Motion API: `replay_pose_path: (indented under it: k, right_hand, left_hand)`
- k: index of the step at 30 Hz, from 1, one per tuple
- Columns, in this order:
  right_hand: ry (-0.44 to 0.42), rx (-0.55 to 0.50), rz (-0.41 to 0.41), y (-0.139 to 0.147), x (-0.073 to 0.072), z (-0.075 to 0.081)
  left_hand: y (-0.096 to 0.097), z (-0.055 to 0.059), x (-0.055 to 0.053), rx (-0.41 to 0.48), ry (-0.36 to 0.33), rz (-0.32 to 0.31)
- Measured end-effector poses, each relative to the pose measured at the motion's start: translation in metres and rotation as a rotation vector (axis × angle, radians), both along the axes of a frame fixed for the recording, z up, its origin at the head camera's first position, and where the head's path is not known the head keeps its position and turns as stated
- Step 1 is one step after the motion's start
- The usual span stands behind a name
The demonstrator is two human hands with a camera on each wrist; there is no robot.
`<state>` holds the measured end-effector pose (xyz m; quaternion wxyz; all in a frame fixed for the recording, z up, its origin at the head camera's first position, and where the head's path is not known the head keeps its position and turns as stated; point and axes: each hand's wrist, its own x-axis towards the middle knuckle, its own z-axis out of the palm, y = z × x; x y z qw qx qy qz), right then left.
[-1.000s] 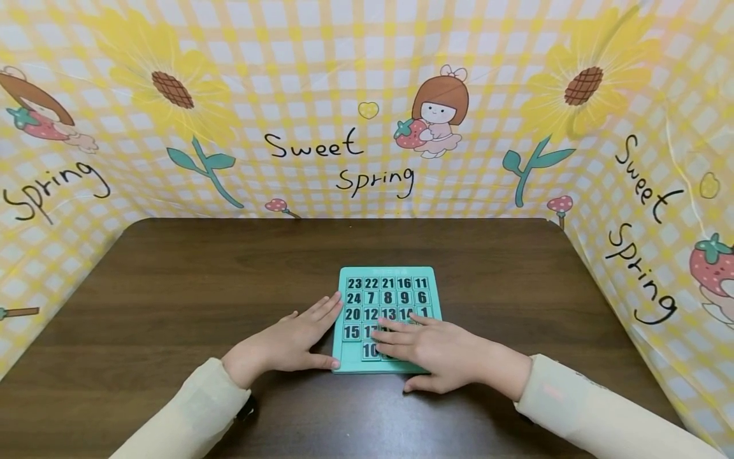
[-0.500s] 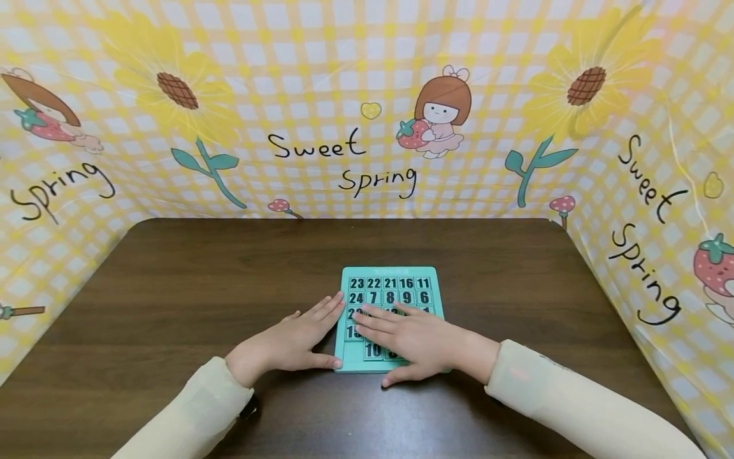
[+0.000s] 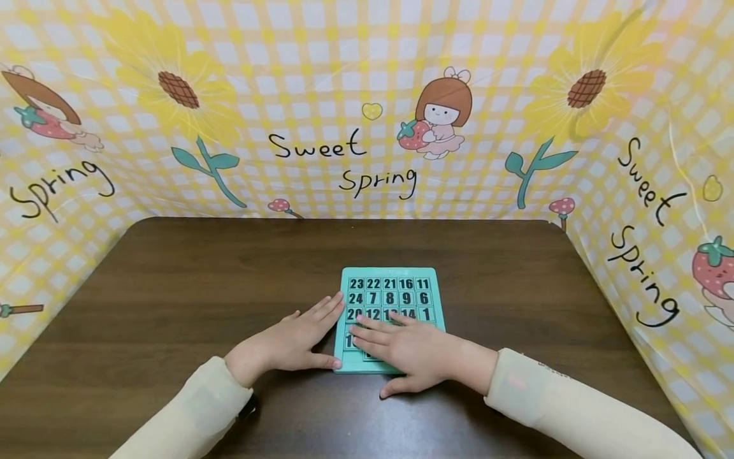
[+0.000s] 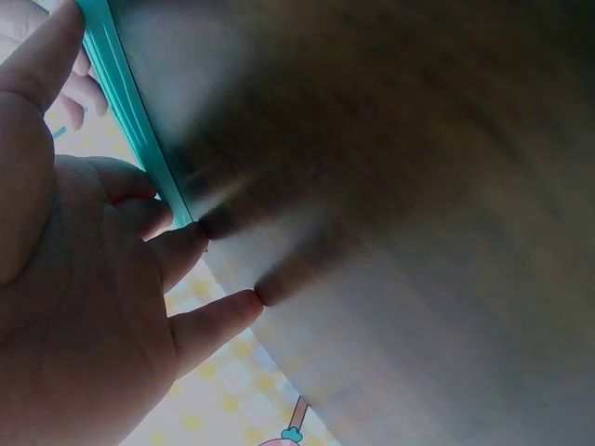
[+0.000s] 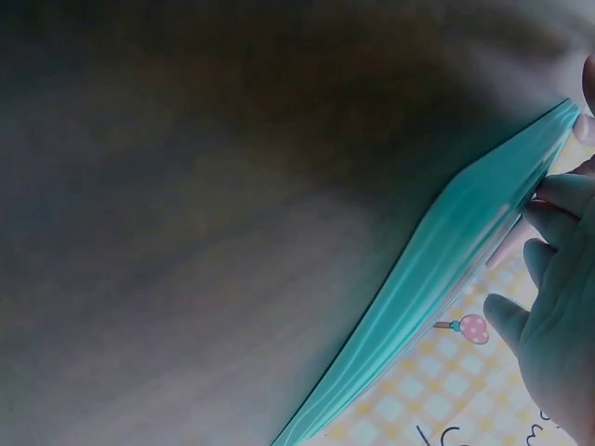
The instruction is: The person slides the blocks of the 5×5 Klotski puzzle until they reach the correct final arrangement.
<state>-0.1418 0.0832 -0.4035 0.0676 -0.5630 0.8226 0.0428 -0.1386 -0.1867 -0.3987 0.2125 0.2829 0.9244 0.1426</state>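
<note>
A turquoise number sliding puzzle (image 3: 390, 272) lies flat on the table, its top rows of numbered tiles readable in the head view. My left hand (image 3: 292, 341) steadies its left side, straight fingers along the edge and thumb at the near-left corner. My right hand (image 3: 410, 350) lies across the lower rows, fingertips on the tiles at the left. Under them, the leftmost tile (image 3: 347, 341), partly covered, sits below the 20 tile with a gap between. My palm hides most lower tiles. In the right wrist view, the right fingers (image 5: 507, 321) reach over the puzzle's side.
The brown wooden table (image 3: 229, 268) extends around the puzzle on all sides. A yellow checked cloth (image 3: 321, 76) with printed flowers and "Sweet Spring" lettering stands along the back and both sides.
My right hand has moved left across the puzzle, then slightly toward me. The 15 tile in the left column has slid partway down. My left hand stays at the edge.
</note>
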Motion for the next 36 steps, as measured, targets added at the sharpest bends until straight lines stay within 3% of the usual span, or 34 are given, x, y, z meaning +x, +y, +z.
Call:
replay_pose_path:
  k: [10, 25, 36]
  right_hand:
    - [0.027, -0.013, 0.044, 0.002, 0.01, -0.001]
    - [0.012, -0.033, -0.118, -0.002, -0.02, -0.003]
    - [-0.014, 0.01, -0.141, -0.009, -0.02, -0.002]
  left_hand:
    - [0.0, -0.001, 0.0, 0.003, -0.002, 0.0]
    - [0.0, -0.002, -0.001, 0.012, -0.009, 0.0]
    - [0.0, -0.002, 0.0, 0.006, -0.003, 0.002]
